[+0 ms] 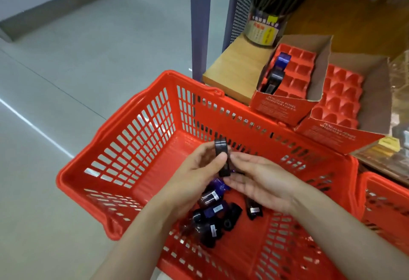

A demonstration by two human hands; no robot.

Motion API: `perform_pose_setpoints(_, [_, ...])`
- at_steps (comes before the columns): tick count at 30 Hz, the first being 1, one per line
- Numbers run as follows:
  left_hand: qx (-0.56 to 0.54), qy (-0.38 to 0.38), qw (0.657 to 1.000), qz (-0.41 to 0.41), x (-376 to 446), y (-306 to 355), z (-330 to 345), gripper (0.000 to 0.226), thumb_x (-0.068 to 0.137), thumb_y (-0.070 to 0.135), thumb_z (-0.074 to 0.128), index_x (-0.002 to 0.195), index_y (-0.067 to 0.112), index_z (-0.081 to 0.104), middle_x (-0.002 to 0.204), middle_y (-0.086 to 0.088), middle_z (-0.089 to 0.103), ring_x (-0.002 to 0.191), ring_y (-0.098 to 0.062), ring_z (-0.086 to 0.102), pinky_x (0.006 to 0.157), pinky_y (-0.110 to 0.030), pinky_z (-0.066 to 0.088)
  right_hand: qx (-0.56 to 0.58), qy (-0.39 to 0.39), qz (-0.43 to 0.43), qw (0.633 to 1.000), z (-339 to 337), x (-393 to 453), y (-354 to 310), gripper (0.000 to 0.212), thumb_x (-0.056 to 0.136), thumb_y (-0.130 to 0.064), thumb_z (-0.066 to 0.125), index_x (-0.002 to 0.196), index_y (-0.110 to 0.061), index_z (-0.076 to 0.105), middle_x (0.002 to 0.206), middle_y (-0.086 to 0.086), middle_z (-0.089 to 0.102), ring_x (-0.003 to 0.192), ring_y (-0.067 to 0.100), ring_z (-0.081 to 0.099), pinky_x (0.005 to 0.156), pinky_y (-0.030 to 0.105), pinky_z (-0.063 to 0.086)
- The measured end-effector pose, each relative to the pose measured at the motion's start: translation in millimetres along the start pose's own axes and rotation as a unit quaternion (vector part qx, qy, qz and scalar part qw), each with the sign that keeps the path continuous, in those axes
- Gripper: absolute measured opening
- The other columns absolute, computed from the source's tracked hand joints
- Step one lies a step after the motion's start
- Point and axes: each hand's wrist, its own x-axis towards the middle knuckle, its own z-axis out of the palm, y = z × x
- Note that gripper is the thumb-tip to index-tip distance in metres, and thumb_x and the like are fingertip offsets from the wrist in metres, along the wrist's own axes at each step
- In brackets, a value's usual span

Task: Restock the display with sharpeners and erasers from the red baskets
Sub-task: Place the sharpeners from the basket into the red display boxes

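Observation:
Over the red basket (141, 138), my left hand (199, 169) pinches a black sharpener (222, 158) between thumb and fingers and holds it upright. My right hand (259, 178) is beside it, fingers stretched toward the sharpener's lower end; whether they touch it I cannot tell. Several black and purple sharpeners (210, 215) lie on the basket floor below my wrists. On the wooden shelf, a red display box (285, 104) has a compartment tray with two sharpeners (277, 70) in its left column. A second red display box (338, 100) to its right has bare compartments.
A second red basket (385, 204) sits at the right edge. A tub of pens (265, 20) stands at the back of the wooden shelf (234, 69). A blue shelf post (199, 20) rises behind the basket. Grey floor spreads to the left.

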Motion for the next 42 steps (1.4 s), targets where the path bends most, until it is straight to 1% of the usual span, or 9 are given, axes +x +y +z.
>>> perform_pose_setpoints(2, [0.045,0.068,0.997,0.016,1,-1,-3,0.037,0.088,0.028,0.068,0.123,0.021,0.058,0.112,-0.002,0.072,0.103,-0.018,0.069,0.090,-0.039,0.057,-0.267,0.103,-0.022,0.958,-12,8,12,0.015,0.097,-0.012,0.058,0.103,-0.010,0.072,0.108,0.008,0.072,0.099,0.021,0.071,0.082,0.033,0.058])
perform_pose_setpoints(5, [0.089,0.151,0.983,0.053,3,0,-9,0.031,0.084,0.020,0.076,0.106,0.032,0.059,0.091,0.005,0.072,0.080,-0.013,0.072,0.078,-0.040,0.059,-0.689,0.130,0.007,0.713,-30,13,45,0.025,0.082,-0.014,0.068,0.106,-0.022,0.061,0.113,0.000,0.066,0.109,0.020,0.063,0.091,0.027,0.048])
perform_pose_setpoints(11, [0.143,0.165,0.975,0.046,2,0,-12,0.043,0.071,0.024,0.087,0.103,0.037,0.061,0.094,0.015,0.070,0.087,-0.005,0.070,0.079,-0.032,0.060,-0.808,0.082,0.055,0.580,-36,29,110,0.075,0.078,-0.018,0.077,0.136,-0.017,0.031,0.140,0.001,0.034,0.130,0.025,0.036,0.100,0.037,0.042])
perform_pose_setpoints(17, [0.095,0.172,0.980,0.040,6,3,-11,0.031,0.078,0.021,0.082,0.104,0.020,0.064,0.091,0.005,0.071,0.078,-0.014,0.073,0.069,-0.024,0.059,-0.784,0.098,0.082,0.608,-33,35,103,0.059,0.088,-0.033,0.067,0.136,-0.017,0.037,0.141,0.007,0.031,0.130,0.032,0.036,0.103,0.037,0.040])
perform_pose_setpoints(22, [0.036,0.149,0.988,-0.022,3,8,-5,0.021,0.092,0.019,0.066,0.111,0.014,0.057,0.083,0.001,0.063,0.072,-0.008,0.062,0.074,-0.023,0.056,-0.445,0.088,0.099,0.886,-20,4,21,0.027,0.099,-0.046,0.046,0.112,-0.029,0.062,0.091,-0.001,0.067,0.071,0.012,0.059,0.065,0.030,0.049])
perform_pose_setpoints(24, [-0.074,0.116,0.989,-0.050,0,16,4,0.019,0.099,0.012,0.054,0.118,0.011,0.057,0.094,-0.007,0.063,0.081,-0.014,0.061,0.087,-0.032,0.056,-0.237,0.032,0.087,0.967,-15,-18,-1,0.028,0.103,-0.044,0.038,0.116,-0.032,0.060,0.103,0.006,0.073,0.065,0.014,0.059,0.060,0.025,0.043])
perform_pose_setpoints(29, [-0.012,0.030,0.999,-0.034,-19,46,28,0.038,0.101,0.003,0.046,0.135,0.018,0.054,0.124,-0.015,0.064,0.114,-0.028,0.062,0.105,-0.046,0.047,-0.095,-0.034,-0.030,0.994,0,-55,-28,0.034,0.099,-0.043,0.039,0.119,-0.022,0.059,0.112,0.014,0.071,0.068,0.016,0.059,0.066,0.027,0.044])
perform_pose_setpoints(37, [0.169,0.017,0.985,0.015,-44,108,64,0.051,0.073,0.019,0.080,0.120,0.034,0.066,0.114,-0.012,0.069,0.106,-0.033,0.067,0.093,-0.050,0.055,0.019,-0.012,-0.138,0.990,22,-104,-48,0.027,0.100,-0.020,0.046,0.114,-0.023,0.069,0.098,0.006,0.073,0.078,0.012,0.068,0.065,0.026,0.056])
perform_pose_setpoints(42, [0.195,-0.020,0.979,0.049,-50,126,85,0.048,0.081,0.011,0.077,0.123,0.028,0.064,0.112,-0.007,0.073,0.106,-0.023,0.069,0.090,-0.030,0.055,0.044,-0.009,-0.131,0.990,21,-129,-60,0.028,0.100,-0.014,0.050,0.115,-0.023,0.072,0.102,0.008,0.071,0.079,0.016,0.065,0.069,0.031,0.055])
